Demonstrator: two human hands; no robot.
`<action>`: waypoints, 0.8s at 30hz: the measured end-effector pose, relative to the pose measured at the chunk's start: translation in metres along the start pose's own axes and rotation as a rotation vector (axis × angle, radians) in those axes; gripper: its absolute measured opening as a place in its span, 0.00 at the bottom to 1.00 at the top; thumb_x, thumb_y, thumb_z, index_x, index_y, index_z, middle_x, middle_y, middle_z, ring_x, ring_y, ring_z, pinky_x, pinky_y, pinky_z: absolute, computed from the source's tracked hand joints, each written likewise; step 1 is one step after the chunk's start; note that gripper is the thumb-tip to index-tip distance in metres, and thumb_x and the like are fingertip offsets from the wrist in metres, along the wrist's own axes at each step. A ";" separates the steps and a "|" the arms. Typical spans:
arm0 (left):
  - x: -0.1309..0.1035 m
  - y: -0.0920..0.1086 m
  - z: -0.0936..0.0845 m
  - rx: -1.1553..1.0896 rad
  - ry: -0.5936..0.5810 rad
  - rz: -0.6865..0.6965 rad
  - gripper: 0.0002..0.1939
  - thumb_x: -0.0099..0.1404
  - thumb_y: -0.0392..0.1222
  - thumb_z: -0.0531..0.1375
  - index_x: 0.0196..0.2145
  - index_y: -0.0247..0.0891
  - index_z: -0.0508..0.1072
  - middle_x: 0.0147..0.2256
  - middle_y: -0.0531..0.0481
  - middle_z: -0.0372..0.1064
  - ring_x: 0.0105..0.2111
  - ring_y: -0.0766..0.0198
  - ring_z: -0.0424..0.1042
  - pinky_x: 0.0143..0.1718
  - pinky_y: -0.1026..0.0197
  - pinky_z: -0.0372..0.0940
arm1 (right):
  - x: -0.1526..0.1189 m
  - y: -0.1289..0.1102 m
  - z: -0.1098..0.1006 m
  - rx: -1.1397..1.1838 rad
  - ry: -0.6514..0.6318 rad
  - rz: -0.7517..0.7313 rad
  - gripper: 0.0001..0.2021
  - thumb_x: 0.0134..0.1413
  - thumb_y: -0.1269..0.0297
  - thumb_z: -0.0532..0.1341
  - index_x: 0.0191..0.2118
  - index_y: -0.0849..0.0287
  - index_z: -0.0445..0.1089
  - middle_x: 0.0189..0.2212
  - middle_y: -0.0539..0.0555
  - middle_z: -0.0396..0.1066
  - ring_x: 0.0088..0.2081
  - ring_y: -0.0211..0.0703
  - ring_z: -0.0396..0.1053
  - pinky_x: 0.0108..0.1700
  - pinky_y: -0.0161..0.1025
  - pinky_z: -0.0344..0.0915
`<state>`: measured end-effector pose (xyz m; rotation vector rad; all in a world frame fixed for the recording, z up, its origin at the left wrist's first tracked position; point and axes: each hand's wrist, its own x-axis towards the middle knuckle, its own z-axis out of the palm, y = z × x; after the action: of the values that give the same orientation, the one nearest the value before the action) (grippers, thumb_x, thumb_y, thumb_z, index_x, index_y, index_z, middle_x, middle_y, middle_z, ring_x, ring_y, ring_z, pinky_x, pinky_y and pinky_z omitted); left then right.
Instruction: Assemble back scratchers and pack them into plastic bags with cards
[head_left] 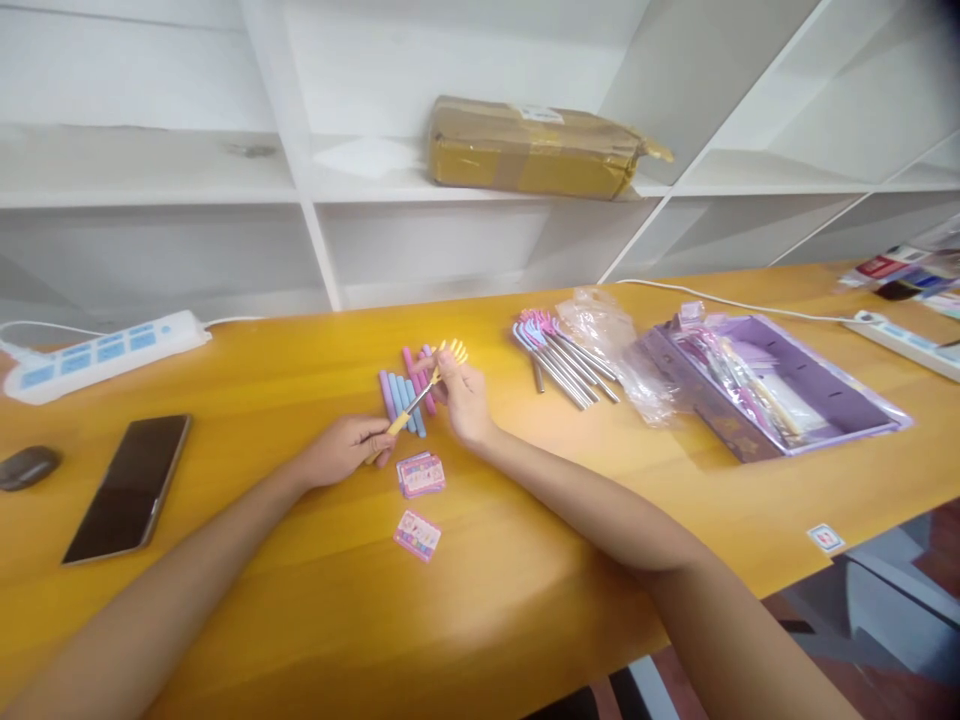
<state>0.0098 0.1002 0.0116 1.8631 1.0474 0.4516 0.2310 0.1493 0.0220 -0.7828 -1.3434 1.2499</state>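
Note:
Both my hands are on a small yellow back scratcher [417, 402] with a metal rod and a claw-shaped head. My left hand [341, 450] is closed around its yellow handle. My right hand [463, 395] pinches the rod's upper end near the claw. Just behind and beneath them lie several pink, purple and blue handle tubes [396, 392], partly hidden by my hands. Nearer to me sits a little stack of pink printed cards [421, 475], with a single pink card [418, 536] below it. To the right is a pile of metal rods with pink and blue heads [562, 355].
A crumpled clear plastic bag [619, 350] lies beside a purple box [739, 425] holding packaged items. On the left are a phone [127, 490], a dark mouse-like object [28, 467] and a power strip [109, 352]. A taped carton [536, 150] rests on the shelf.

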 end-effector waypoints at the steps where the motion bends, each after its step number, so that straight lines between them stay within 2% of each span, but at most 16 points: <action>1: 0.000 0.000 0.000 -0.005 -0.002 0.004 0.23 0.78 0.55 0.53 0.30 0.38 0.71 0.28 0.54 0.70 0.29 0.65 0.66 0.35 0.63 0.59 | -0.002 0.001 0.002 0.000 -0.003 0.001 0.34 0.69 0.33 0.53 0.38 0.61 0.80 0.15 0.45 0.50 0.18 0.33 0.50 0.27 0.35 0.56; 3: 0.001 -0.002 0.001 -0.011 -0.002 0.010 0.23 0.78 0.55 0.53 0.30 0.38 0.71 0.28 0.54 0.70 0.29 0.65 0.66 0.35 0.63 0.59 | -0.005 0.004 0.007 0.003 -0.001 0.003 0.34 0.68 0.33 0.54 0.38 0.61 0.80 0.15 0.45 0.51 0.19 0.33 0.51 0.26 0.35 0.54; 8: 0.001 -0.009 0.002 -0.022 -0.002 -0.006 0.24 0.78 0.57 0.53 0.30 0.38 0.71 0.28 0.53 0.70 0.29 0.64 0.67 0.35 0.63 0.60 | -0.011 0.008 0.017 -0.004 0.048 0.011 0.34 0.66 0.31 0.54 0.35 0.60 0.80 0.16 0.47 0.51 0.21 0.35 0.51 0.28 0.36 0.58; 12: 0.001 -0.009 0.002 -0.022 -0.007 -0.004 0.24 0.78 0.57 0.53 0.30 0.38 0.71 0.28 0.53 0.70 0.29 0.64 0.67 0.35 0.62 0.60 | -0.010 0.008 0.016 -0.047 0.068 0.027 0.36 0.66 0.29 0.52 0.35 0.60 0.79 0.16 0.46 0.51 0.20 0.34 0.50 0.27 0.36 0.56; 14: 0.001 -0.006 0.002 -0.019 0.008 -0.004 0.24 0.78 0.56 0.53 0.30 0.38 0.71 0.28 0.54 0.70 0.29 0.64 0.67 0.35 0.63 0.60 | -0.008 0.007 0.013 -0.081 0.054 0.008 0.37 0.66 0.29 0.52 0.35 0.60 0.79 0.16 0.46 0.52 0.21 0.34 0.53 0.28 0.36 0.58; 17: 0.001 -0.001 0.002 -0.012 0.033 -0.008 0.23 0.78 0.56 0.53 0.30 0.38 0.71 0.29 0.54 0.70 0.30 0.65 0.66 0.35 0.63 0.59 | -0.006 0.005 0.009 -0.107 0.011 -0.014 0.36 0.66 0.29 0.53 0.36 0.60 0.80 0.16 0.46 0.51 0.22 0.35 0.55 0.33 0.37 0.62; 21: 0.000 -0.001 0.003 -0.080 0.077 0.007 0.23 0.77 0.57 0.55 0.29 0.38 0.68 0.27 0.55 0.67 0.28 0.65 0.63 0.33 0.62 0.58 | -0.009 0.007 0.011 0.011 -0.135 0.095 0.36 0.67 0.31 0.54 0.43 0.62 0.80 0.15 0.43 0.47 0.18 0.32 0.47 0.25 0.35 0.53; 24: -0.001 -0.005 0.004 -0.120 0.106 0.019 0.23 0.78 0.58 0.53 0.30 0.39 0.65 0.26 0.55 0.64 0.27 0.65 0.62 0.33 0.62 0.58 | -0.014 0.010 0.014 0.068 -0.250 0.131 0.36 0.66 0.31 0.54 0.47 0.64 0.79 0.15 0.42 0.47 0.18 0.32 0.47 0.24 0.34 0.50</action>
<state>0.0096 0.0987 0.0050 1.7598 1.0494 0.6168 0.2182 0.1354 0.0104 -0.6923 -1.4584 1.5284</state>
